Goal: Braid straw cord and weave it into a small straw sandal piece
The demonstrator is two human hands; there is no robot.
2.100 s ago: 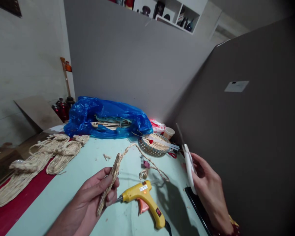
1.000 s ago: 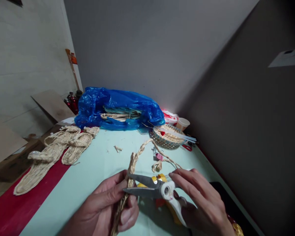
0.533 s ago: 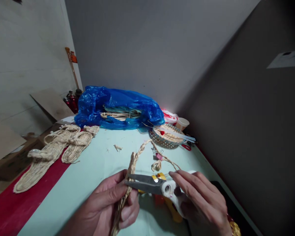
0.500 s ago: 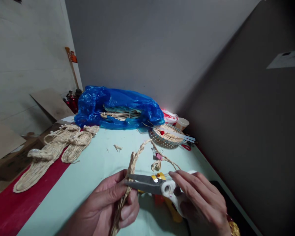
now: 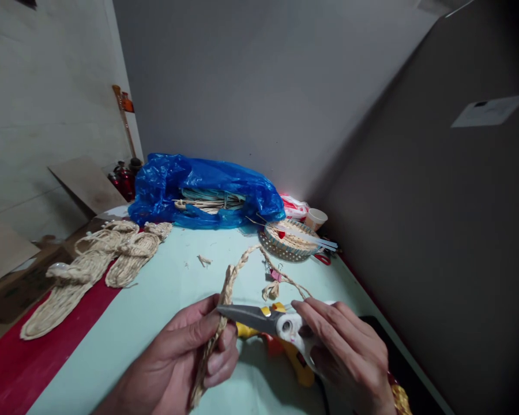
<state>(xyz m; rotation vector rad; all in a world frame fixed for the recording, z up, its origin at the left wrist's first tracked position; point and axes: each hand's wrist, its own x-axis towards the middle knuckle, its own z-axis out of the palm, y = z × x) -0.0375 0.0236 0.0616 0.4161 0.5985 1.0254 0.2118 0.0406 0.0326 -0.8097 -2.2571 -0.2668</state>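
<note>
My left hand is closed around a flat woven straw piece whose braided tail runs away over the table. My right hand grips white-handled scissors. Their grey blades are closed and point left, with the tip at the braid just above my left thumb. A yellow glue gun lies on the table under the scissors, mostly hidden by my hands.
A blue plastic bag of straw sits at the back of the pale green table. A small woven basket and a paper cup stand to the right. Straw sandals lie on the red cloth at left. A dark partition rises on the right.
My right hand brought the scissors from the right side over to the braid in my left hand. The blades were open around the braid and are now closed.
</note>
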